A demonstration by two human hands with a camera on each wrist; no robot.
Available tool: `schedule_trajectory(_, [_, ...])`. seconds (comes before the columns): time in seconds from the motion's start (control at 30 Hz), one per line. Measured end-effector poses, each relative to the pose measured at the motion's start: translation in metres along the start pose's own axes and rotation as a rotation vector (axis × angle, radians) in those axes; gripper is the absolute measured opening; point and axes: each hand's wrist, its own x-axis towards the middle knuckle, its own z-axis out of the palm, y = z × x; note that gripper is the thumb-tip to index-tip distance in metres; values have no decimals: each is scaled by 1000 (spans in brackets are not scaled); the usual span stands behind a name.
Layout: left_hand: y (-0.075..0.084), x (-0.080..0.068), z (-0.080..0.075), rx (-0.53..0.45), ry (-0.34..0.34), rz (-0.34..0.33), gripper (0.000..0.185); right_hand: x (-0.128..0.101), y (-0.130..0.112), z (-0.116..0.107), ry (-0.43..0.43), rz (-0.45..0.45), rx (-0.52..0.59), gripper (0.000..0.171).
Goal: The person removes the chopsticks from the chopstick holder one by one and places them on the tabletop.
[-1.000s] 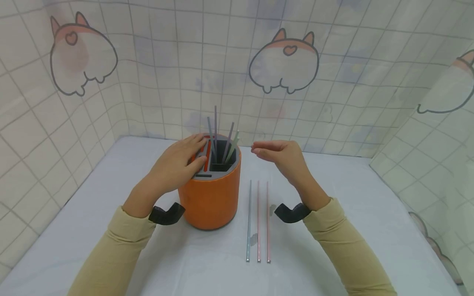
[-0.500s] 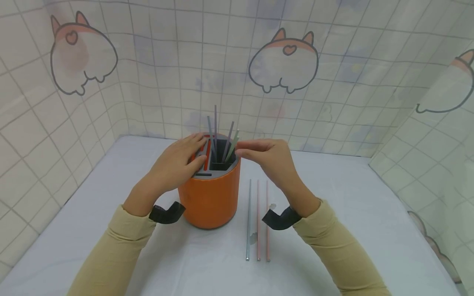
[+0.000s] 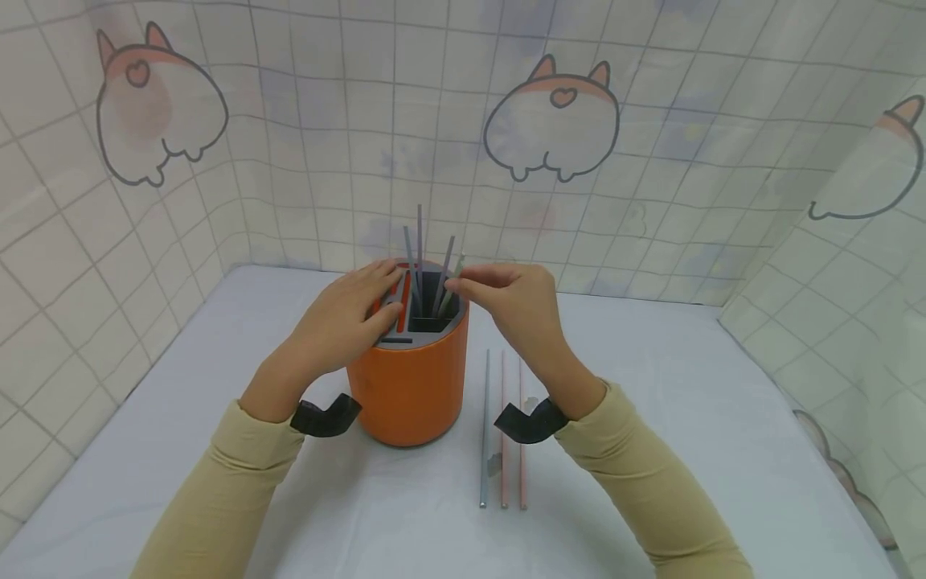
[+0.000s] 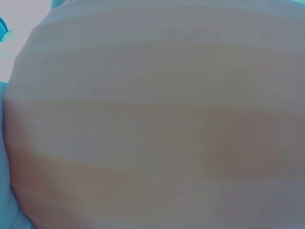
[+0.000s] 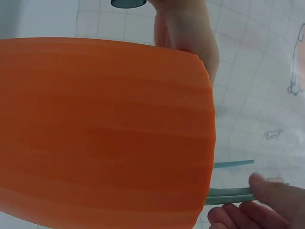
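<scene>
An orange round holder (image 3: 412, 394) with a grey slotted top stands left of centre in the head view. My left hand (image 3: 347, 310) rests on its top, fingers fairly straight along the slots. Several thin sticks lean out of its open compartment, among them a purple one (image 3: 419, 241) and a blue one (image 3: 409, 249). With thumb and fingertips my right hand (image 3: 517, 301) pinches a green stick (image 5: 228, 195) at the right rim. Its lower end is hidden inside the holder. A broad, dull curved surface (image 4: 152, 114) fills the left wrist view.
Right of the holder, a blue stick (image 3: 485, 434) and two pink sticks (image 3: 504, 434) lie side by side on the white tabletop (image 3: 405, 515). Behind stands a white gridded cloth (image 3: 311, 161) with cartoon dog prints. My right forearm (image 3: 644, 482) passes close to the loose sticks.
My right hand has moved left from beside the holder to its rim and now pinches the green stick. The left hand has stayed on the holder's top.
</scene>
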Motion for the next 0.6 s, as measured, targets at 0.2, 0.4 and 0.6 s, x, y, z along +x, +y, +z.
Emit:
schedule_trajectory(0.2, [-2, 2, 2, 3, -3, -8, 57, -1, -9, 1, 24, -44, -18, 22])
schedule_trajectory(0.4, [-4, 3, 2, 2, 3, -4, 57, 1, -10, 0, 8, -66, -32, 22])
schedule_trajectory(0.6, [-6, 2, 2, -4, -1, 2, 57, 2, -13, -7, 44, -98, 9, 20])
